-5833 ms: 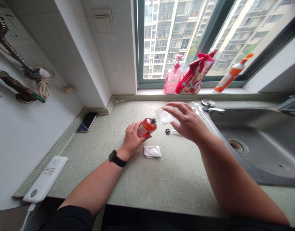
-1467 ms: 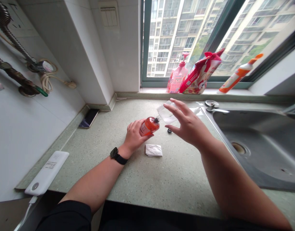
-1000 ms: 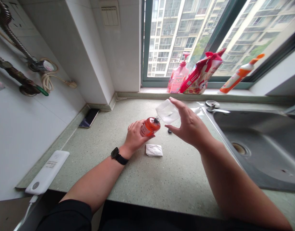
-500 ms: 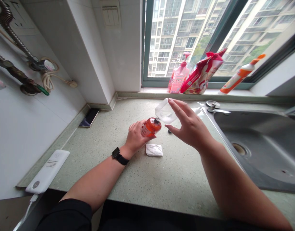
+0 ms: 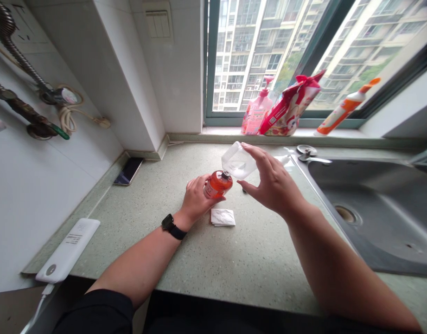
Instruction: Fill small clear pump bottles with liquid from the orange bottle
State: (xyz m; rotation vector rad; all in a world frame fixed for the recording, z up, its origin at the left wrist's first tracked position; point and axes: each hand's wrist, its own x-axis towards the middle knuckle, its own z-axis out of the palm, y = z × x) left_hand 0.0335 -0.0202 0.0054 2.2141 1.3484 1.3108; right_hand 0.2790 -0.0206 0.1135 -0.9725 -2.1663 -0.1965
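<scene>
My left hand (image 5: 195,197) is wrapped round a bottle of orange-red liquid (image 5: 220,184) with a pale label and a dark neck, tilted on the counter side nearest me. Between the thumb and fingers of my right hand (image 5: 270,181) is a clear plastic bottle (image 5: 237,160), tipped so that its mouth meets the neck of the orange-red bottle. A little clear content shows inside the clear bottle; whether any is flowing I cannot tell. A folded white tissue (image 5: 223,217) lies on the counter just below the hands. Partly hidden by my right thumb is a small dark object (image 5: 244,189).
The speckled counter (image 5: 206,264) borders a steel sink (image 5: 380,208) on the right. A phone (image 5: 129,171) and a white power bank (image 5: 69,250) lie at left. On the sill stand a pink pump bottle (image 5: 257,113), a red bag (image 5: 291,109) and an orange-white bottle (image 5: 343,111).
Both hands keep the two bottles mouth to mouth in nearly the same pose. The clear bottle and my right hand appear shifted very slightly left, along with a small shift of the whole view.
</scene>
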